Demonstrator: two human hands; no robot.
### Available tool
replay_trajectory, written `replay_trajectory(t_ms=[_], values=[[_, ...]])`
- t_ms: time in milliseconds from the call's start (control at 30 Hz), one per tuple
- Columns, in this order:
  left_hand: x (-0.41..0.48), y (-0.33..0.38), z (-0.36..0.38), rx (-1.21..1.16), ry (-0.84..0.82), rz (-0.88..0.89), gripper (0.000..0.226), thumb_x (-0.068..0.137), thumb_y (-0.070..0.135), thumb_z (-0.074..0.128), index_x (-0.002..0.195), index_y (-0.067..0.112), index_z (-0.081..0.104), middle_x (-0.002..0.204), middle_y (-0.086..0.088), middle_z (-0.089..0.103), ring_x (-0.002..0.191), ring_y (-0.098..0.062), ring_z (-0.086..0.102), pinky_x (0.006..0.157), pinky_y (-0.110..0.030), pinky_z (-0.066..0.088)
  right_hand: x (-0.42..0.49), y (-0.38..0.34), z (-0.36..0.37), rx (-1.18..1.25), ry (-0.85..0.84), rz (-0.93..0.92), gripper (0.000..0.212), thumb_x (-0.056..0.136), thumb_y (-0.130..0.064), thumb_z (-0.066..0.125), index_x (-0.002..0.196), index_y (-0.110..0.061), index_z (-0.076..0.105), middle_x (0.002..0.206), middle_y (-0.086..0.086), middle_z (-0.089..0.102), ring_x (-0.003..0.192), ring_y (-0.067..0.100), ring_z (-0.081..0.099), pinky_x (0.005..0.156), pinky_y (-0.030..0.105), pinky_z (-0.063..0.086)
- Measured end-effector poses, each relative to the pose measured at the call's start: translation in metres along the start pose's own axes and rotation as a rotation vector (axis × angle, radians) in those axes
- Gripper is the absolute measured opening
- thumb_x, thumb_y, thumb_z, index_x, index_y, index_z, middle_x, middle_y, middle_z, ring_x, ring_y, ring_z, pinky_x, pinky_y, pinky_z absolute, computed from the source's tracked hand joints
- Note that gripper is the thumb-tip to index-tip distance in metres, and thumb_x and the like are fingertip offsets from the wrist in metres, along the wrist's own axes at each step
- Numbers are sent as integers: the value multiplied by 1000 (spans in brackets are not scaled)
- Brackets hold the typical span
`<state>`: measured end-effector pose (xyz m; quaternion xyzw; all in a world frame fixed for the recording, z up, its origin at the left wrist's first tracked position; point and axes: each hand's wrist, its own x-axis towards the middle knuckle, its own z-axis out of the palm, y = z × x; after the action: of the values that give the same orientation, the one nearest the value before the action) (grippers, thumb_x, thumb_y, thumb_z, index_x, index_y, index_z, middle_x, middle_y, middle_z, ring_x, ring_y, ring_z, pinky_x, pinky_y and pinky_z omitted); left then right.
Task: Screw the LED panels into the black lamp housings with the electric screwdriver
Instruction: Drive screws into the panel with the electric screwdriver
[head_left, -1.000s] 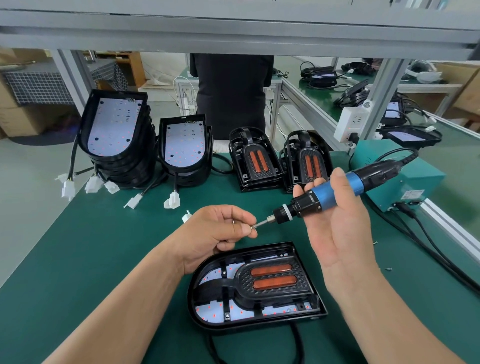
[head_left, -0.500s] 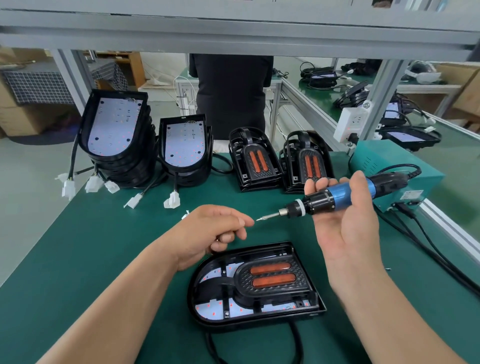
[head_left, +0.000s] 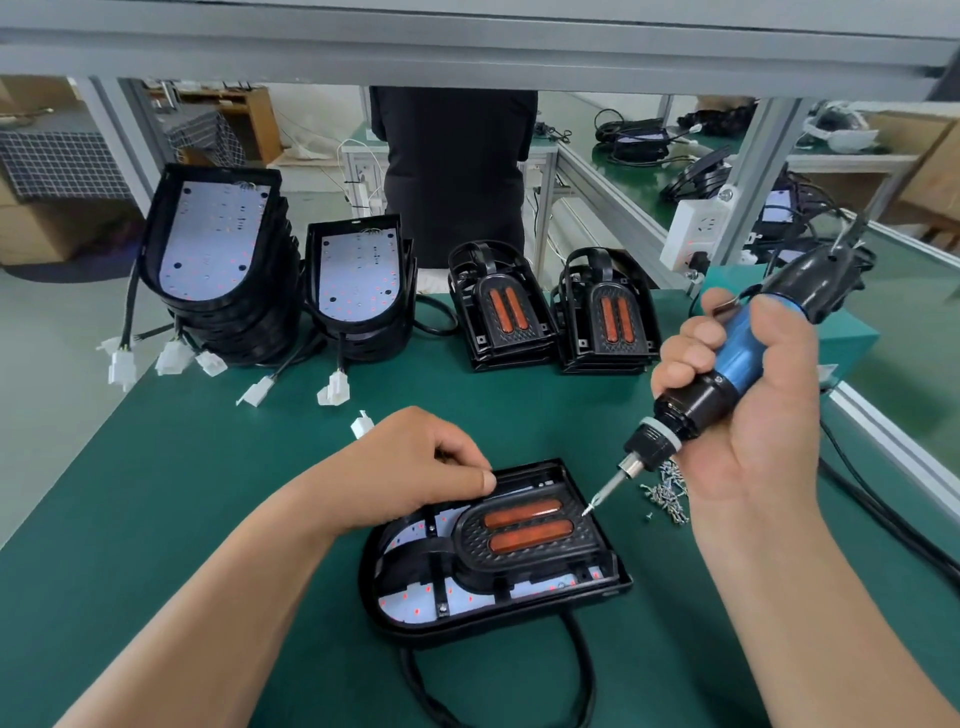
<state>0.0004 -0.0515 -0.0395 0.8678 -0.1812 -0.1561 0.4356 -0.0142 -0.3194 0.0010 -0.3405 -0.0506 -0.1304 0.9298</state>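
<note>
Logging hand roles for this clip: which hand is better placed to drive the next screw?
Right. The right hand grips the electric screwdriver, its bit poised over a corner of the lamp housing; the left hand only sits at the far rim.

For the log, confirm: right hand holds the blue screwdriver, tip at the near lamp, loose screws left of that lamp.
Wrong side: the head view shows the loose screws right of the lamp. The right hand does hold the screwdriver, tip at that lamp.

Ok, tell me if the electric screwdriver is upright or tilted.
Tilted. The electric screwdriver slants in the right hand, bit pointing down-left at the right edge of the lamp housing.
</note>
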Motion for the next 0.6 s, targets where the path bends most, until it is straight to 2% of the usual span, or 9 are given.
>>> replay_trajectory(t_ms=[67, 133, 267, 367, 500, 600], values=[[1, -3, -2, -16, 78, 12, 10, 84, 39, 83, 83, 30, 82, 74, 0, 72, 63, -2, 54, 64, -19, 46, -2, 0, 2, -37, -26, -9, 20, 99, -32, 53, 110, -15, 56, 78, -5, 51, 61, 8, 47, 56, 20, 46], [2, -5, -2, -34, 173, 13, 8, 85, 30, 83, 79, 29, 80, 59, 11, 63, 54, 0, 48, 57, -12, 41, -4, 1, 4, -68, -46, -19, 19, 98, -30, 52, 109, -15, 56, 77, -5, 50, 60, 8, 46, 55, 21, 45], [5, -8, -1, 0, 263, 10, 9, 85, 30, 81, 78, 28, 76, 59, 11, 57, 53, -4, 45, 52, -14, 39, -6, 2, 6, -110, -80, -41, 18, 98, -27, 50, 109, -16, 56, 75, -4, 49, 59, 10, 45, 54, 23, 45], [6, -9, -3, -18, 250, -5, 10, 84, 32, 83, 79, 27, 77, 60, 10, 56, 55, -9, 44, 52, -18, 40, -6, 3, 6, -130, -106, -43, 16, 98, -26, 49, 109, -17, 57, 75, -4, 49, 58, 11, 46, 54, 24, 45], [6, -10, -5, -36, 230, -6, 15, 81, 36, 89, 79, 26, 77, 59, 10, 52, 54, -8, 42, 52, -17, 37, -7, 7, 6, -176, -139, -41, 16, 98, -24, 49, 109, -18, 57, 74, -4, 50, 57, 12, 46, 53, 26, 45], [7, -10, -5, -22, 234, -9, 17, 80, 37, 89, 79, 26, 76, 58, 12, 50, 53, -8, 41, 52, -17, 37, -8, 11, 6, -204, -177, -29, 18, 93, -25, 55, 109, -18, 59, 74, -3, 50, 55, 13, 47, 53, 26, 45]])
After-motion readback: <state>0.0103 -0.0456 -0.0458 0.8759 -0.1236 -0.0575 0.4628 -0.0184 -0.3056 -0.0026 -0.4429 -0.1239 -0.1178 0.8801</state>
